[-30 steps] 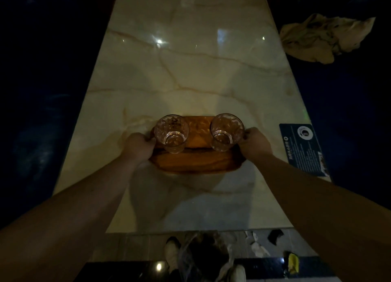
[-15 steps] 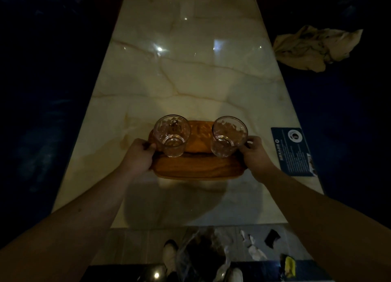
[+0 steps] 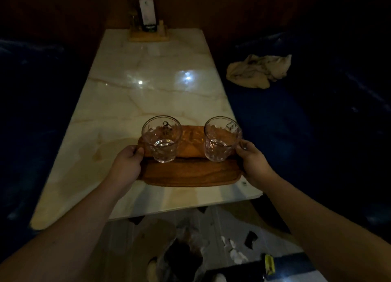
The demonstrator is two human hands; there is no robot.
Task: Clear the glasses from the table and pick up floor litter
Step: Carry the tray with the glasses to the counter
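A wooden tray (image 3: 190, 173) is held above the near end of the marble table (image 3: 148, 95). Two clear glasses stand on it: the left glass (image 3: 161, 139) and the right glass (image 3: 222, 139), each with a little liquid at the bottom. My left hand (image 3: 125, 165) grips the tray's left end. At the right end my right hand (image 3: 252, 163) grips the tray. On the floor below the table edge lie white paper scraps (image 3: 233, 251), a dark scrap (image 3: 250, 239) and a yellow piece (image 3: 269, 263).
A wooden condiment holder (image 3: 148, 31) with a white card stands at the table's far end. A crumpled beige cloth (image 3: 258, 71) lies on the dark blue bench at the right. Another dark bench runs along the left. A plastic bag (image 3: 182, 252) and my shoes are below.
The tray with both glasses has come up off the table and toward me. The view has tilted up, so the table's far end and the holder now show.
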